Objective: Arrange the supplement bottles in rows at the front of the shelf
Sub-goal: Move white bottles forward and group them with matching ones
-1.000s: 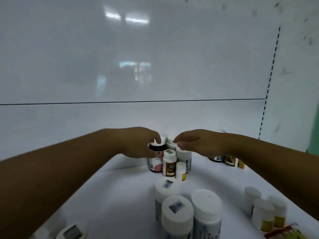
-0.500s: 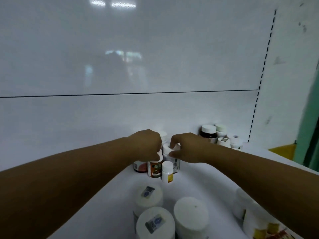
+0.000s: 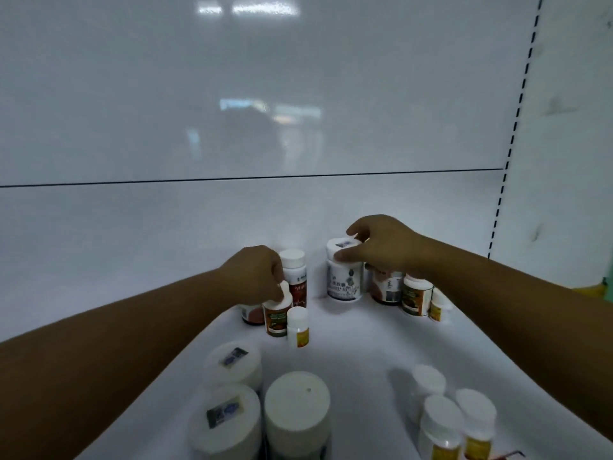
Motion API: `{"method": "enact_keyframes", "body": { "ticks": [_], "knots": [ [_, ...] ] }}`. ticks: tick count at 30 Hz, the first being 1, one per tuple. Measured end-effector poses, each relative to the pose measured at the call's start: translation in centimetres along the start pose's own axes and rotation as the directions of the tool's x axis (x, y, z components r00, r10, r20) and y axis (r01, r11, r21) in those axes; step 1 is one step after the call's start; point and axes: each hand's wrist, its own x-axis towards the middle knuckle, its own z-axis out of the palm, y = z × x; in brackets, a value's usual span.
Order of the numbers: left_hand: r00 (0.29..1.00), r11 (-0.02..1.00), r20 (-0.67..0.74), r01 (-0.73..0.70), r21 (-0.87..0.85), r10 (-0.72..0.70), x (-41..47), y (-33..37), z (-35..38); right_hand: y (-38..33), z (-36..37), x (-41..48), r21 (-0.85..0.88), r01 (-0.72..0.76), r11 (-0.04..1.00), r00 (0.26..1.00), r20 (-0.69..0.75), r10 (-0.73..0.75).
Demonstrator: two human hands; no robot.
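My right hand (image 3: 381, 247) grips the lid of a large white bottle (image 3: 343, 280) with a grey-printed label, standing near the back wall. My left hand (image 3: 253, 275) rests closed on the white cap of a brown-labelled bottle (image 3: 275, 318). Around it stand a tall red-labelled bottle (image 3: 295, 277), a small yellow-labelled bottle (image 3: 298, 327) and a partly hidden reddish jar (image 3: 252, 315). Right of the large bottle, a dark jar (image 3: 386, 287), a green-and-brown bottle (image 3: 416, 297) and a small yellow one (image 3: 438, 307) stand together under my right wrist.
Three big white-lidded tubs (image 3: 297, 413) stand at the shelf front centre. Three small yellow-labelled bottles (image 3: 444, 423) stand front right. The white shelf floor (image 3: 358, 346) lies between the groups, bounded by the white back panel (image 3: 232, 210) and a slotted upright (image 3: 504, 194) at right.
My right hand has left the middle cluster, moved right and up, and closed on the large white bottle. My left hand stays on the brown-labelled bottle's cap. The camera view shifted.
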Motion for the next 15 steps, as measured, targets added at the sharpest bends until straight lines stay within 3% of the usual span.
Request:
{"method": "enact_keyframes", "body": {
  "ticks": [3,6,10,15],
  "knots": [
    [0.999,0.998,-0.014,0.031,-0.056,-0.032,-0.3,-0.3,-0.7,-0.6,-1.6,-0.9,0.304,-0.035,0.952,0.996,0.093,0.007],
    [0.995,0.980,-0.085,0.037,-0.197,-0.055,-0.8,-0.9,-3.8,-1.4,-2.3,-1.3,0.451,-0.027,0.892,0.986,0.160,-0.051],
    [1.000,0.844,-0.017,-0.018,-0.536,0.011,-3.3,-2.0,-9.3,-2.8,-1.8,-1.2,0.526,0.017,0.850,0.966,0.211,-0.149],
    [0.989,0.796,0.029,-0.102,-0.597,0.148,-5.8,-2.2,-11.1,-4.9,-0.4,-1.4,0.555,0.078,0.829,0.922,0.276,-0.272]
  ]
}}
